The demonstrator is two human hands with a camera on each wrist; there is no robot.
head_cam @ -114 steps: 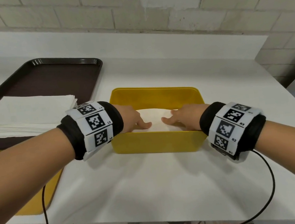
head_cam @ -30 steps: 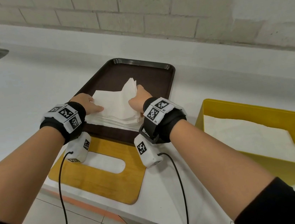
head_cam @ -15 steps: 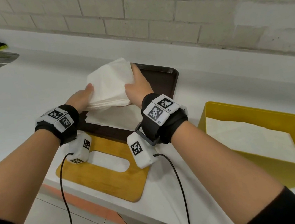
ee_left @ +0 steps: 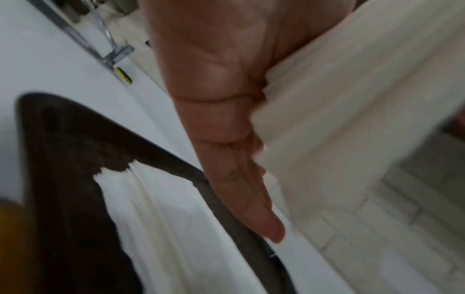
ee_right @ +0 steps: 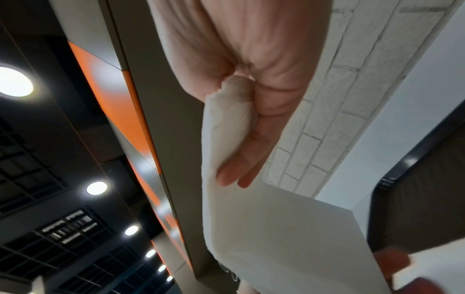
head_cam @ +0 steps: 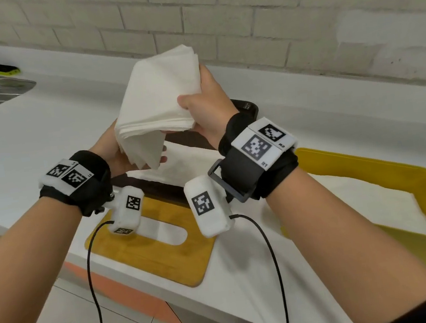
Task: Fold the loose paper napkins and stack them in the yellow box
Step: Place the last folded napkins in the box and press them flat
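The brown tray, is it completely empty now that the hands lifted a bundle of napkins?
No, in the head view some white napkins lie on the brown tray under the lifted bundle.

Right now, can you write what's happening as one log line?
step: folding | napkin bundle: lifted above brown tray | left hand: holds lower end | right hand: grips upper side | yellow box: holds napkins

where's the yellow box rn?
Head view, right side: the yellow box sits on the counter, right of the brown tray, napkins already inside.
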